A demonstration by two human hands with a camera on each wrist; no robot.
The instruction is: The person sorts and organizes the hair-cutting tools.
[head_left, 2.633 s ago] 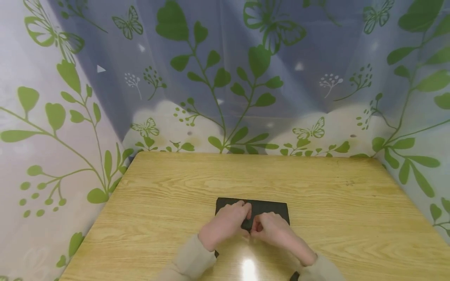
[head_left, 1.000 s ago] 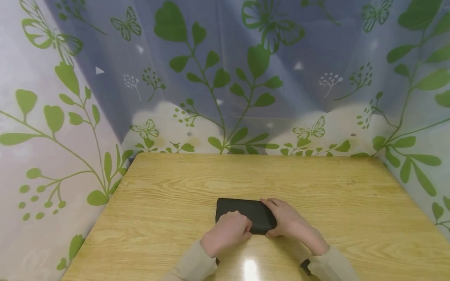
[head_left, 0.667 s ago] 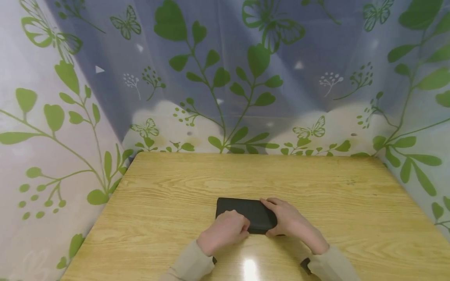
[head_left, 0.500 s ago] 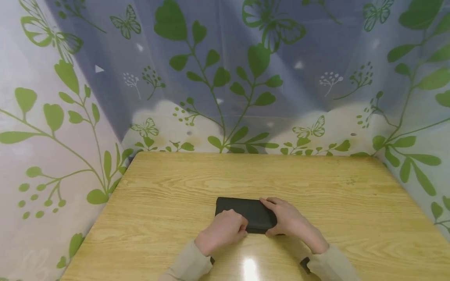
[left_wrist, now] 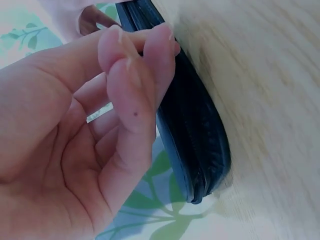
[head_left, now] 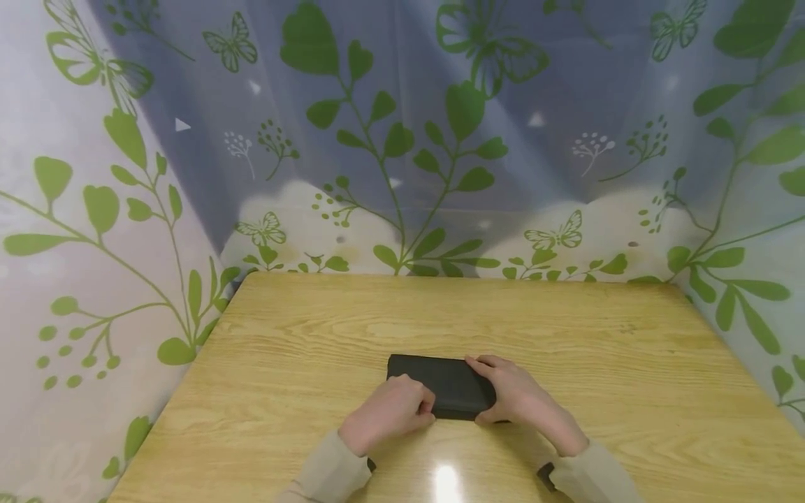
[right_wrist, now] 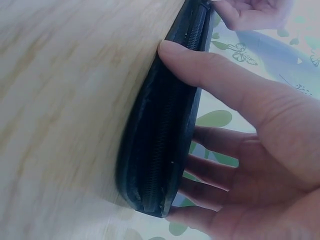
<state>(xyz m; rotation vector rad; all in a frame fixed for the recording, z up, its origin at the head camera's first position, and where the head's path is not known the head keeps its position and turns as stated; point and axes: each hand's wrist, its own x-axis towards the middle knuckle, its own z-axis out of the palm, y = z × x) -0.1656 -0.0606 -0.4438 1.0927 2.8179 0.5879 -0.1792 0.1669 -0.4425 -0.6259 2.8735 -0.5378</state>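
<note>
A black zippered wallet (head_left: pixel 459 384) lies flat on the table, its zipper edge towards me. My left hand (head_left: pixel 388 413) is at the wallet's front left, thumb and fingertips pinched together on the small zipper pull, which the fingers mostly hide. My right hand (head_left: pixel 525 399) grips the right end. Its thumb presses the near edge and the other fingers spread over the far side, as the right wrist view shows. In that view the zipper teeth (right_wrist: pixel 160 150) run along the wallet's edge. The left wrist view shows the wallet's other rounded end (left_wrist: pixel 200 170) beyond my left fingers.
The wood-grain table (head_left: pixel 302 335) stretches around the wallet on every side. A curtain (head_left: pixel 402 140) printed with leaves and butterflies hangs behind the table and along both sides. Dark bands show at both cuffs.
Both hands were together near the wallet's middle. My right hand then took the right end and has stayed there. My left hand has slid left along the front edge.
</note>
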